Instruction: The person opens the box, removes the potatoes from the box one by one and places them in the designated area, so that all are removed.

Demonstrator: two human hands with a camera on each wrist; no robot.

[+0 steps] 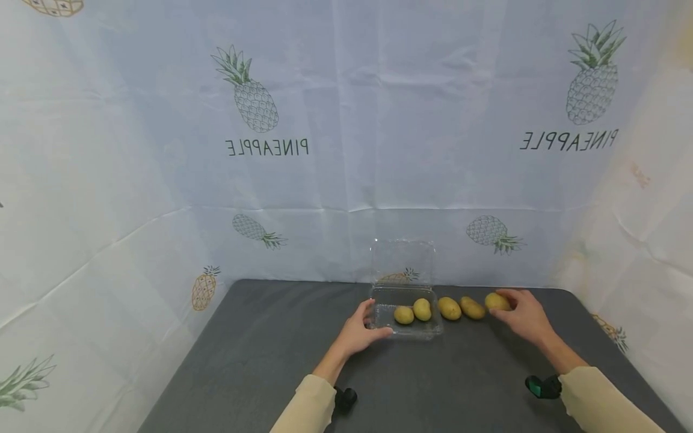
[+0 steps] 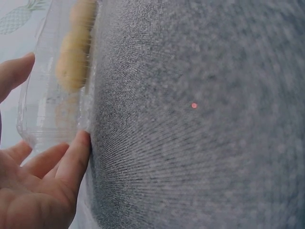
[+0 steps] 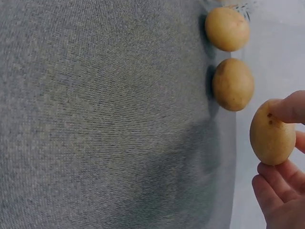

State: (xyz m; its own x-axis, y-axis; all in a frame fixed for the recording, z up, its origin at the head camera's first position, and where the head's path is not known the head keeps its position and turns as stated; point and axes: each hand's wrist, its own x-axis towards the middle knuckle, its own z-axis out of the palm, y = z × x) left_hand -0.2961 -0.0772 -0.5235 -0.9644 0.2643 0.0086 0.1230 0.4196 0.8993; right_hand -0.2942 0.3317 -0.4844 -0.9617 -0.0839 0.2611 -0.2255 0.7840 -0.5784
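Note:
A clear plastic clamshell box [image 1: 433, 331] stands on the table with its lid [image 1: 403, 258] raised at the back. Two potatoes [image 1: 403, 315] lie inside, side by side. My left hand [image 1: 357, 332] touches the box at its left end, thumb by the front edge; close up, its fairly straight fingertips [image 2: 82, 140] meet the plastic wall. My right hand [image 1: 525, 319] pinches a potato [image 3: 272, 136] between thumb and fingers, seemingly held just above the table. Between it and the box, two more potatoes [image 1: 449, 308] [image 1: 473, 308] rest on the tabletop.
The dark grey table [image 1: 260, 361] reaches back to a pale curtain [image 1: 357, 162] printed with pineapples. More of this cloth hangs at both sides. A dark wrist device [image 1: 345, 399] shows beneath the left sleeve, and another [image 1: 543, 386] by the right cuff.

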